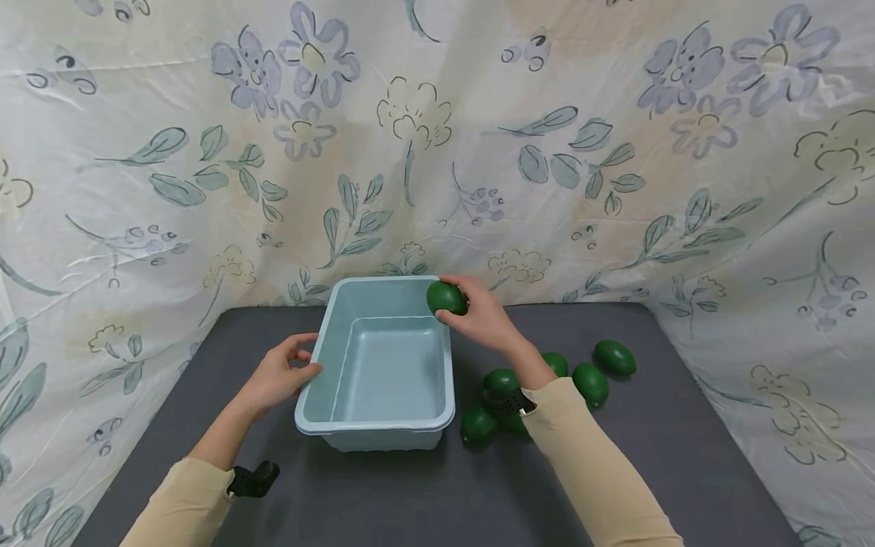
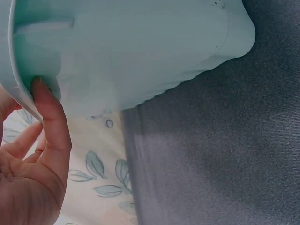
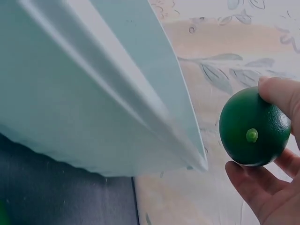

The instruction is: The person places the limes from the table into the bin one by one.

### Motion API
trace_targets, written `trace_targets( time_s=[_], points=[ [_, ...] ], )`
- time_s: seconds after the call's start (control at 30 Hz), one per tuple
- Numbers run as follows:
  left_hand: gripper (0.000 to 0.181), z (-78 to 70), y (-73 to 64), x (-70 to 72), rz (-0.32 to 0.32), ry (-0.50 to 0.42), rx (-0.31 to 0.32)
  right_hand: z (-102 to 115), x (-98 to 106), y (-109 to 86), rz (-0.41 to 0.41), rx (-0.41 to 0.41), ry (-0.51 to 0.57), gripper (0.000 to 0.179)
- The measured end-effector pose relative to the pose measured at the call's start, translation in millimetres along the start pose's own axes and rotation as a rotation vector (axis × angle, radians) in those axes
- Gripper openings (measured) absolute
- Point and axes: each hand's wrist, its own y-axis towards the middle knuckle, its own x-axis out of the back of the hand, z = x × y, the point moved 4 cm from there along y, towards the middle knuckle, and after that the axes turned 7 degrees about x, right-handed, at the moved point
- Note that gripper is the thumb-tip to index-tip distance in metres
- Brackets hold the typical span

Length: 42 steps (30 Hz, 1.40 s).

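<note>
A pale blue plastic basin (image 1: 399, 357) stands on the dark table with its inside bare. At its left side, my left hand (image 1: 279, 374) grips the rim, and the left wrist view shows the finger and thumb of that hand (image 2: 44, 150) on either side of the basin's edge (image 2: 21, 89). My right hand (image 1: 481, 315) holds a dark green avocado (image 1: 446, 298) over the far right corner of the basin. In the right wrist view, fingers and thumb pinch this avocado (image 3: 253, 129), its stem nub facing the camera.
Several more avocados lie to the right of the basin, among them one at the far right (image 1: 614, 358) and one close by the basin's near right corner (image 1: 478, 425). My right forearm passes over part of the group. A flowered cloth (image 1: 424, 167) hangs behind the table (image 1: 383, 494).
</note>
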Motion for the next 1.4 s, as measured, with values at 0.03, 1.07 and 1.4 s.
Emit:
trace_targets(
  time_s=[0.03,1.07,1.4],
  points=[
    [0.06,-0.1,0.0,0.0,-0.001,-0.001,0.004,1,-2,1.5,0.003,0.005,0.005,0.057],
    [0.06,-0.9,2.3,-0.7,-0.006,0.009,0.027,33,-56,18.2,0.121,0.056,0.042,0.056],
    [0.06,-1.2,2.2,-0.3,-0.006,0.012,0.022,32,-51,16.8,0.115,0.034,0.012,0.061]
  ],
)
